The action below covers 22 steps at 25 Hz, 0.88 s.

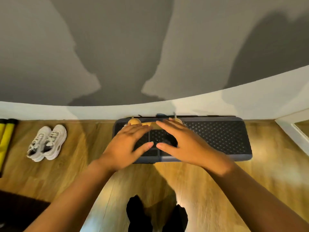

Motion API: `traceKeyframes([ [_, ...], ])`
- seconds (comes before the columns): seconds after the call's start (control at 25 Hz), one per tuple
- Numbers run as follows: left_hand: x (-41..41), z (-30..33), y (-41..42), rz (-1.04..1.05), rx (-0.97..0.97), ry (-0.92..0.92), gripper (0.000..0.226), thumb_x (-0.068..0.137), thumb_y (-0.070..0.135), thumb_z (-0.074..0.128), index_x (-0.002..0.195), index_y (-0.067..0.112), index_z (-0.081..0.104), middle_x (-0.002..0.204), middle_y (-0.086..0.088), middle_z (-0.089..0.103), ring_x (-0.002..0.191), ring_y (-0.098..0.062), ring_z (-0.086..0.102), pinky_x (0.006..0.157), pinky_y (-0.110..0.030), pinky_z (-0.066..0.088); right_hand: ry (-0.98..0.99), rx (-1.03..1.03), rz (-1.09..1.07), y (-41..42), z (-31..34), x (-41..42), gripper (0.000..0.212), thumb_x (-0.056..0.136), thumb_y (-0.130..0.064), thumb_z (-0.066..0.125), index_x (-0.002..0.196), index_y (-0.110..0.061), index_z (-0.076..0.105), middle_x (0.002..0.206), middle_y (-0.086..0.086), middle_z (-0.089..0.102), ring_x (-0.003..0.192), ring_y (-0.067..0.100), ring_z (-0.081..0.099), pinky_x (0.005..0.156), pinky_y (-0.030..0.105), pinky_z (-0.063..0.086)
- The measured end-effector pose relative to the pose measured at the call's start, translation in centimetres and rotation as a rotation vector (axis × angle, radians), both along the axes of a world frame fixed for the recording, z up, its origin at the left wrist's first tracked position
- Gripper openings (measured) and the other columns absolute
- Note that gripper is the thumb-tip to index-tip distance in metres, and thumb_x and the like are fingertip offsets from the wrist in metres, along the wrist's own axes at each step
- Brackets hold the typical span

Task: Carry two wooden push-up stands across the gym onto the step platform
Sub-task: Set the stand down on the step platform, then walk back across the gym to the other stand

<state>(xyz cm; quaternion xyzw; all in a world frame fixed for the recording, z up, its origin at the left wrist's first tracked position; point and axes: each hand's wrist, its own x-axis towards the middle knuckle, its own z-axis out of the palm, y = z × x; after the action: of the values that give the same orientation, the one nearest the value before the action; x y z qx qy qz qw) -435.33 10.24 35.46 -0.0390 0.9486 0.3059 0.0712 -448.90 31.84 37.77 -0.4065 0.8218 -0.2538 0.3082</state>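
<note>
A dark step platform (217, 136) with a dimpled top lies on the wooden floor against the wall. On its far left part rests a wooden push-up stand (134, 121), its light bar running right behind my fingers. My left hand (128, 144) hovers flat over the platform's left end, fingers apart and empty. My right hand (182, 141) hovers beside it, also spread and empty, its fingertips just in front of the stand's bar. Whether a second stand is there I cannot tell; the hands hide that area.
A pair of white sneakers (47, 143) sits on the floor to the left. Yellow foam bars (5, 138) lie at the far left edge. A white frame (296, 129) stands at the right. My dark-socked feet (155, 215) are below.
</note>
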Motion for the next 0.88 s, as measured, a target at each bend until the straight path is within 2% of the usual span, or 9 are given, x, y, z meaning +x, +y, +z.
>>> traceKeyframes([
  [0.08, -0.3, 8.0, -0.6, 0.043, -0.027, 0.086, 0.066, 0.102, 0.062, 0.046, 0.159, 0.029, 0.042, 0.162, 0.004, 0.047, 0.153, -0.014, 0.035, 0.128, -0.043, 0.020, 0.110, -0.024, -0.025, 0.1, 7.9, -0.8, 0.079, 0.095, -0.070, 0.050, 0.165, -0.047, 0.020, 0.175, -0.015, 0.015, 0.160, 0.003, 0.002, 0.125, 0.033, 0.016],
  [0.16, -0.9, 16.5, -1.4, 0.137, -0.050, 0.194, 0.068, 0.101, 0.065, 0.045, 0.160, 0.032, 0.039, 0.164, 0.009, 0.043, 0.155, -0.010, 0.030, 0.128, -0.037, 0.019, 0.191, -0.089, -0.057, 0.2, 15.9, -2.1, 0.077, 0.094, -0.075, 0.045, 0.163, -0.052, 0.018, 0.175, -0.019, 0.010, 0.159, 0.000, -0.003, 0.126, 0.030, 0.013],
  [0.32, -2.0, 33.5, -2.6, 0.275, -0.078, 0.407, 0.068, 0.097, 0.070, 0.044, 0.157, 0.039, 0.042, 0.161, 0.022, 0.040, 0.154, 0.003, 0.022, 0.121, -0.019, 0.016, 0.266, -0.270, -0.132, 0.0, 31.4, -4.6, 0.076, 0.090, -0.088, 0.024, 0.160, -0.060, 0.018, 0.173, -0.022, 0.017, 0.158, 0.001, 0.011, 0.126, 0.035, 0.021],
  [0.4, -2.5, 40.9, -2.8, 0.274, -0.074, 0.468, 0.066, 0.097, 0.071, 0.043, 0.156, 0.042, 0.043, 0.159, 0.025, 0.042, 0.152, 0.008, 0.022, 0.121, -0.021, 0.022, 0.351, -0.322, -0.130, -0.4, 38.2, -5.6, 0.080, 0.086, -0.093, 0.019, 0.159, -0.060, 0.018, 0.172, -0.018, 0.022, 0.158, 0.005, 0.016, 0.126, 0.037, 0.023],
  [0.56, -2.0, 55.2, -2.2, 0.289, -0.116, 0.568, 0.063, 0.097, 0.072, 0.043, 0.153, 0.044, 0.046, 0.152, 0.022, 0.050, 0.143, 0.005, 0.037, 0.116, -0.023, 0.031, 0.463, -0.428, -0.088, -0.8, 51.8, -5.3, 0.085, 0.085, -0.093, 0.018, 0.161, -0.055, 0.021, 0.172, -0.014, 0.025, 0.158, 0.008, 0.018, 0.126, 0.039, 0.024],
  [0.68, -1.1, 62.2, -1.2, 0.307, -0.141, 0.615, 0.060, 0.098, 0.069, 0.043, 0.151, 0.041, 0.050, 0.151, 0.017, 0.055, 0.140, 0.001, 0.043, 0.112, -0.024, 0.034, 0.495, -0.484, -0.066, -1.0, 58.6, -3.9, 0.086, 0.083, -0.091, 0.020, 0.161, -0.055, 0.022, 0.172, -0.015, 0.026, 0.157, 0.008, 0.020, 0.125, 0.038, 0.024],
  [0.8, 0.6, 66.0, -0.6, 0.336, -0.140, 0.654, 0.056, 0.101, 0.065, 0.043, 0.151, 0.039, 0.051, 0.154, 0.013, 0.054, 0.142, -0.004, 0.044, 0.117, -0.034, 0.036, 0.523, -0.536, -0.023, -1.3, 63.0, -2.7, 0.085, 0.083, -0.093, 0.023, 0.160, -0.056, 0.022, 0.170, -0.018, 0.027, 0.156, 0.006, 0.022, 0.124, 0.040, 0.028],
  [0.88, 2.0, 68.1, -0.3, 0.356, -0.170, 0.671, 0.057, 0.101, 0.066, 0.042, 0.152, 0.040, 0.049, 0.155, 0.013, 0.052, 0.143, -0.004, 0.044, 0.117, -0.035, 0.037, 0.542, -0.568, -0.001, -1.3, 65.1, -2.1, 0.079, 0.089, -0.087, 0.030, 0.161, -0.055, 0.022, 0.170, -0.020, 0.028, 0.155, 0.007, 0.024, 0.122, 0.039, 0.029],
])
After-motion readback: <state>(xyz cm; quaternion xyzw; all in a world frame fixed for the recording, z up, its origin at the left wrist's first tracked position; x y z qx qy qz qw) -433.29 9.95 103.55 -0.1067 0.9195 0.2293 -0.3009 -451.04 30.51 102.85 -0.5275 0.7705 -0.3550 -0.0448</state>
